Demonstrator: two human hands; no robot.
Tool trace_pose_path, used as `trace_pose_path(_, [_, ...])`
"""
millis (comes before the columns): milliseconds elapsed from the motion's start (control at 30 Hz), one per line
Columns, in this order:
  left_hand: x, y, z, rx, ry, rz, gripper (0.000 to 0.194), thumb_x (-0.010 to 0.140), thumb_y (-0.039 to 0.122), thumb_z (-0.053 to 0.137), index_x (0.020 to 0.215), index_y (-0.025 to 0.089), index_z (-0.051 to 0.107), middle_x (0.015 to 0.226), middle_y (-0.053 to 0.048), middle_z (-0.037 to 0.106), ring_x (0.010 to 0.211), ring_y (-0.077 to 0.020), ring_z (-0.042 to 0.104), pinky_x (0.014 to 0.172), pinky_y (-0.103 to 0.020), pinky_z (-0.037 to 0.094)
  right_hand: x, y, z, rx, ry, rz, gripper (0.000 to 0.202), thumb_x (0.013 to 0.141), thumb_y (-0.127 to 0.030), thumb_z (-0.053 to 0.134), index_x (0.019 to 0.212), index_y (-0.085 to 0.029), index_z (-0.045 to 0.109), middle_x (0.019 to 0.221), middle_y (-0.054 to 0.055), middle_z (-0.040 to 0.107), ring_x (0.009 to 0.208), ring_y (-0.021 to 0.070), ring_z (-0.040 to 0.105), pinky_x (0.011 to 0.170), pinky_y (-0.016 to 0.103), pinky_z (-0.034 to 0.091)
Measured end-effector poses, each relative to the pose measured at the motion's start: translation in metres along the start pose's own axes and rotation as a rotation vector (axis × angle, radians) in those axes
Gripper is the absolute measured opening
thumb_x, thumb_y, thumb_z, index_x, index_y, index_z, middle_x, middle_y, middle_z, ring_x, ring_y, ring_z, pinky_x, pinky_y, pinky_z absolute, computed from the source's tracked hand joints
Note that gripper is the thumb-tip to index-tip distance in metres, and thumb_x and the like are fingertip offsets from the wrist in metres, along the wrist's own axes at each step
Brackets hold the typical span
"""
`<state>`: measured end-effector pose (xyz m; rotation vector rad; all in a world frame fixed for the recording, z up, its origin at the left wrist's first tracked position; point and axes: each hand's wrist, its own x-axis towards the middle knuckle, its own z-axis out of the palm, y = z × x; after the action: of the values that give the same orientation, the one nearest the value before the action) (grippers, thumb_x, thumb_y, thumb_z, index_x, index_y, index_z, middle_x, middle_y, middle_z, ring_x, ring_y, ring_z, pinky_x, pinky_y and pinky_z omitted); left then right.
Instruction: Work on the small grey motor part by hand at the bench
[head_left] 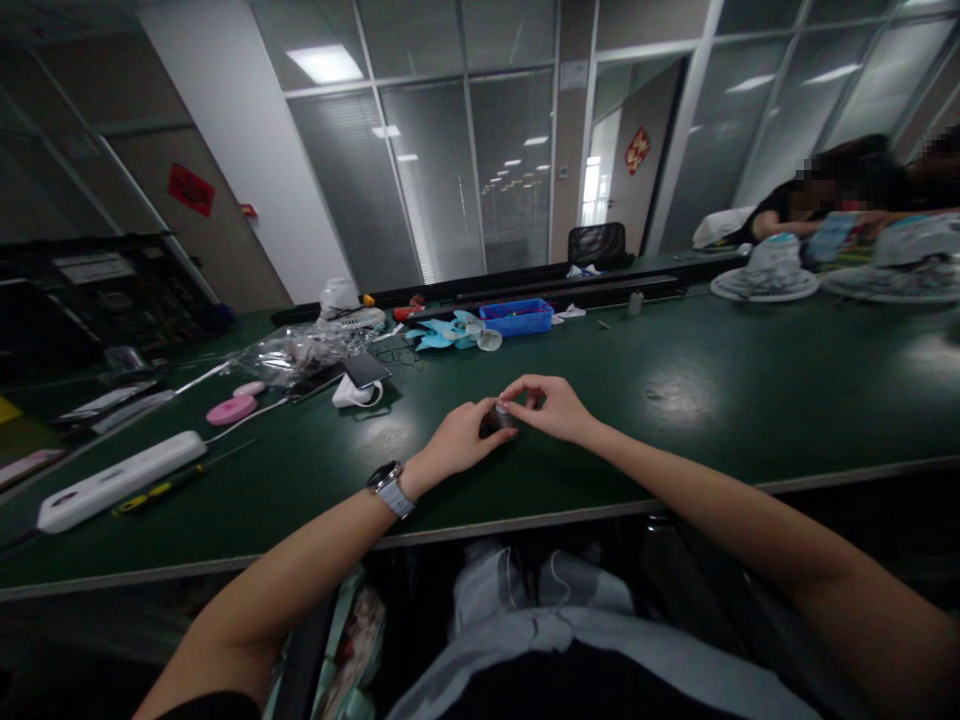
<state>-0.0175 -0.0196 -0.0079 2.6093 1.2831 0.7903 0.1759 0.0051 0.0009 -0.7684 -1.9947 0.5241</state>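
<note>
1. Take the small, dark, roughly cylindrical piece with a pale top (pixel 502 419) as the clock's centre; it is between both hands, just above or on the green-topped table (pixel 750 400), which of the two I cannot tell.
2. The left grip (pixel 459 440), at 8 o'clock, is curved round the piece, thumb on the near side and fingers on the far side, partly closed.
3. The right grip (pixel 556 408), at 3 o'clock, has thumb and forefinger nearly together at the pale top; whether they pinch it I cannot tell.
4. A round dark-faced wristwatch with a grey strap (pixel 391 490) sits on the left wrist.
5. At 12 o'clock lies a blue rectangular plastic tray (pixel 517 322); at 11, a light-blue, petal-shaped bundle (pixel 439 335).
6. Towards 9 lie a pink round disc (pixel 231 411) and, farther out, a long white power strip (pixel 124 482), with a yellow-and-black screwdriver (pixel 157 492) just beside it.
7. At 2 o'clock stands a white domed round unit (pixel 772 265), near a co-worker's arm (pixel 769 225).
</note>
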Motion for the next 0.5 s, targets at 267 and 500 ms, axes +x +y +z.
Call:
trace_pose_path(267, [0.0001,0.0018,-0.0016,-0.009,-0.006,-0.008,0.038,0.086,0.046,0.06,0.112,0.019,0.059,0.092,-0.005,0.069,0.081,-0.021,0.064,0.07,-0.03,0.048,-0.0005,-0.0015,0.0,0.016,0.017,0.003,0.016,0.079,-0.029,0.067,0.088,-0.016,0.07,0.08,0.003,0.07,0.05,0.0071,0.048,0.048,0.02,0.037])
trace_pose_path(500, [0.0001,0.0024,-0.0021,-0.007,-0.005,-0.013,0.04,0.086,0.047,0.06,0.115,0.019,0.058,0.091,-0.005,0.069,0.082,-0.0216,0.064,0.071,-0.031,0.048,-0.0016,-0.0026,-0.0008,0.017,0.049,-0.021,0.018,0.081,-0.031,0.064,0.091,-0.017,0.069,0.085,0.004,0.071,0.052,0.0078,0.05,0.05,0.021,0.039])
